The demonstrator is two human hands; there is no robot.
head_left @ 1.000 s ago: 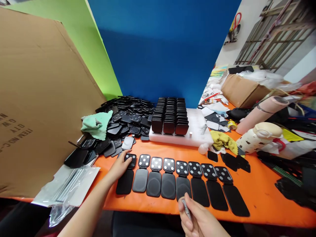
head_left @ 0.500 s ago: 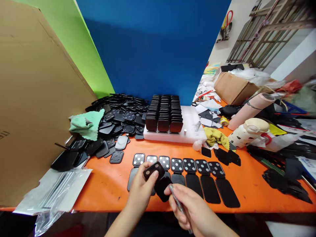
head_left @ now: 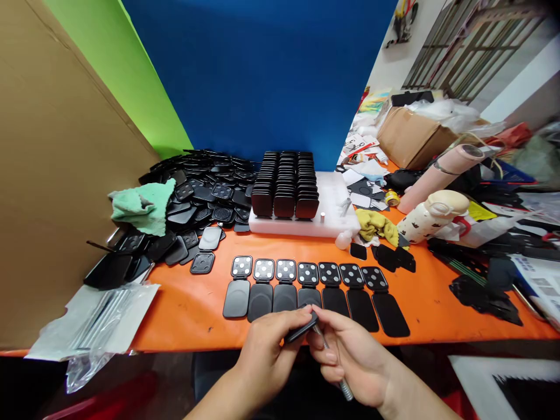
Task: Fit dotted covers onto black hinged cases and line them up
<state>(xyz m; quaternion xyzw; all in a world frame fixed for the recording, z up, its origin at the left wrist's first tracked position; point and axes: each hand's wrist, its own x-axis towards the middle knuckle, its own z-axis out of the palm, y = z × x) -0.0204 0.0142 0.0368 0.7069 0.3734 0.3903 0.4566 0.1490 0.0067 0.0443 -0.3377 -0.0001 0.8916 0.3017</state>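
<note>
With the folded black case [head_left: 301,330] pinched shut between the left hand [head_left: 266,350] and right hand [head_left: 350,356], whose fingers also grip a slim metal tool [head_left: 339,380], just short of 7 opened cases [head_left: 306,287], pressing seems underway, demanding firm squeezing.

Your hands meet over a bright orange tabletop [head_left: 188,315], pinching a black folding piece [head_left: 301,328]. Ahead of you runs a row of black pieces [head_left: 308,289], their square upper halves dotted white in a five-spot pattern. A mint-green cloth [head_left: 140,205] lies on a glossy black pile [head_left: 201,186]. Behind stands a deep blue panel [head_left: 262,76] beside a lime-green one [head_left: 126,81]; a mustard-yellow rag [head_left: 378,226] sits to your right.
</note>
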